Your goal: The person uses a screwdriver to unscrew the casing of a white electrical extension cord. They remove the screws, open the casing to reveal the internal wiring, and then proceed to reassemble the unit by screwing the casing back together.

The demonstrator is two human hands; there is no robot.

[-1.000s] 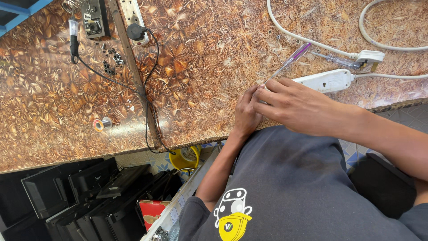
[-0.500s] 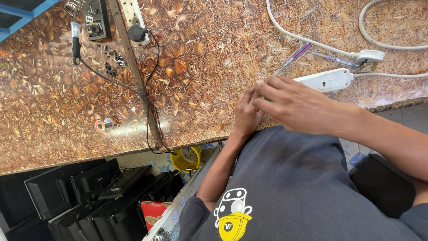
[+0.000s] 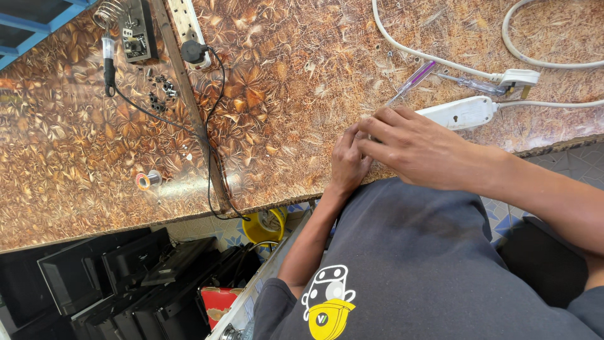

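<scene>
My left hand [image 3: 348,160] rests on the patterned brown tabletop [image 3: 283,94] near its front edge, fingers curled. My right hand [image 3: 416,146] lies over it, fingertips meeting the left fingers. Whatever is between them is hidden. Just beyond my right hand lies a white power strip [image 3: 462,112], its near end touching or under my fingers. A purple-handled screwdriver [image 3: 412,80] lies a little farther back.
A white plug [image 3: 519,77] and white cables lie at the back right. A soldering iron [image 3: 109,63], small black parts [image 3: 160,91] and a solder spool [image 3: 148,181] sit to the left. Below the table edge are black devices [image 3: 126,277] and a yellow roll [image 3: 264,228].
</scene>
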